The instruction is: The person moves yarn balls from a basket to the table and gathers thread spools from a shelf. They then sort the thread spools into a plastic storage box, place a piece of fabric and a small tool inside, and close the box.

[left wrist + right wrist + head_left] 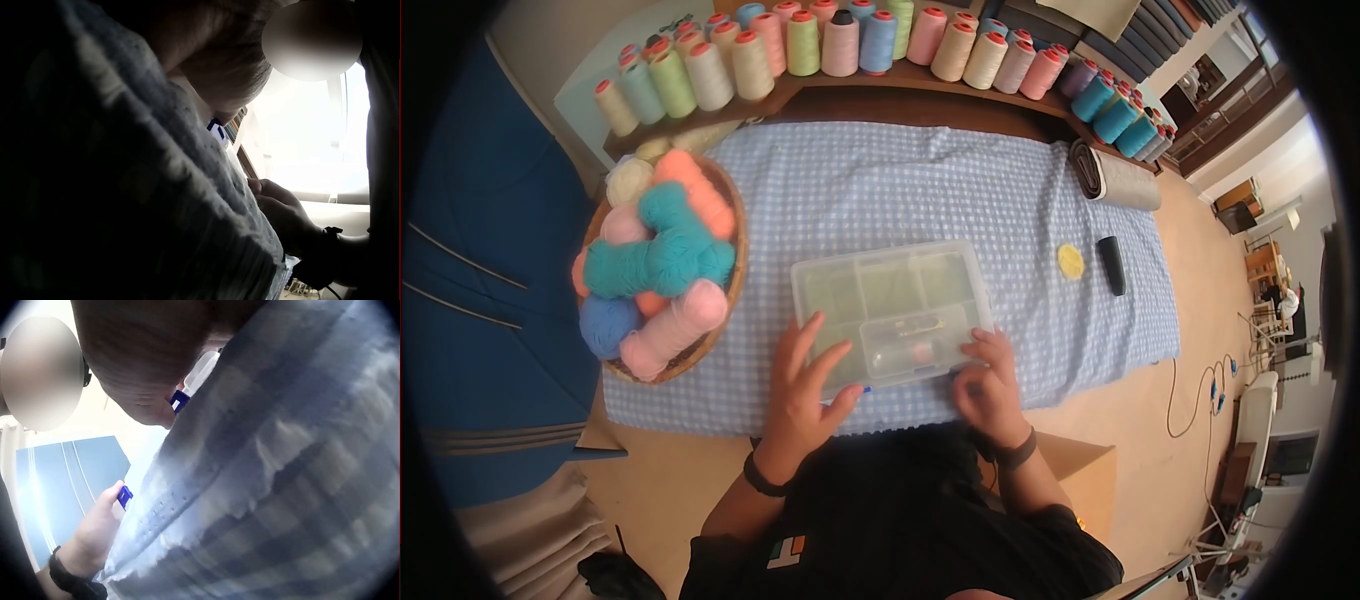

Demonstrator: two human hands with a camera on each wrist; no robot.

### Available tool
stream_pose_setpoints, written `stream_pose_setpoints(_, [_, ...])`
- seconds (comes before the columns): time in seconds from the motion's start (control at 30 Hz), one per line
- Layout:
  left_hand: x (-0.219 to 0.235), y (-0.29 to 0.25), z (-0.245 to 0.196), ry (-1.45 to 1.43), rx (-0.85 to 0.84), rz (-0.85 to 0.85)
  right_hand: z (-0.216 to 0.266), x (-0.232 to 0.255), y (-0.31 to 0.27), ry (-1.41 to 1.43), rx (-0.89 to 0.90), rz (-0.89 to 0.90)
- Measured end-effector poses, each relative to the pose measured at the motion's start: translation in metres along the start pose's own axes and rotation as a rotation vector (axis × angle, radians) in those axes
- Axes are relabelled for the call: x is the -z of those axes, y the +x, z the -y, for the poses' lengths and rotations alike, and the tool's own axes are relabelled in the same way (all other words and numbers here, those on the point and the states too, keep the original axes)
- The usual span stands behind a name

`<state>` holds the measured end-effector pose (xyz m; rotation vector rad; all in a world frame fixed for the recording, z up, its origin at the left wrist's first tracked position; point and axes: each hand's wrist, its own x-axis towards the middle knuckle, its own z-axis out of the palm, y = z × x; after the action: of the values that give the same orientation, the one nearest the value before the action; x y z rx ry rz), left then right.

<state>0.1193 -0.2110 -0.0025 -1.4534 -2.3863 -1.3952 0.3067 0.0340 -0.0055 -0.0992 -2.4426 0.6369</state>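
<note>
I see the left hand spread, the right hand with bent fingers, both forearms reaching forward.

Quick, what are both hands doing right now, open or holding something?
Left hand: open, fingers spread against the clear plastic box.
Right hand: fingers bent at the box's near right corner; whether it grips cannot be told.
</note>
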Motion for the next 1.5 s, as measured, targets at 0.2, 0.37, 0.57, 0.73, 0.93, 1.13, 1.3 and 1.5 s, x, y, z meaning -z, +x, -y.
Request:
stream_pose_setpoints(0.2, [0.001, 0.001, -0.003, 0.007, 0.0, -0.003, 0.007, 0.008, 0.003, 0.044, 0.009, 0.003])
stream_pose_setpoints(0.37, [0.003, 0.001, -0.004, -0.023, -0.006, 0.001, 0.031, 0.0, 0.014, 0.065, 0.087, -0.013])
stream_pose_setpoints(0.57, [0.007, 0.002, -0.006, -0.032, 0.001, 0.014, 0.074, -0.03, 0.05, -0.014, 0.146, 0.129])
stream_pose_setpoints(0.73, [0.005, 0.001, -0.004, -0.024, 0.001, 0.012, 0.068, -0.036, 0.048, -0.053, 0.188, 0.17])
stream_pose_setpoints(0.93, [0.004, 0.003, -0.005, -0.042, 0.003, -0.013, 0.064, -0.028, 0.041, -0.077, 0.201, 0.254])
stream_pose_setpoints(1.13, [0.003, 0.002, -0.003, -0.037, -0.002, -0.013, 0.069, -0.039, 0.035, -0.108, 0.162, 0.157])
stream_pose_setpoints(1.3, [0.004, 0.002, -0.007, -0.015, 0.019, 0.013, 0.078, -0.052, 0.037, -0.083, 0.076, 0.059])
stream_pose_setpoints(1.5, [0.004, 0.002, -0.006, -0.019, 0.01, 0.011, 0.077, -0.051, 0.037, -0.069, 0.096, 0.063])
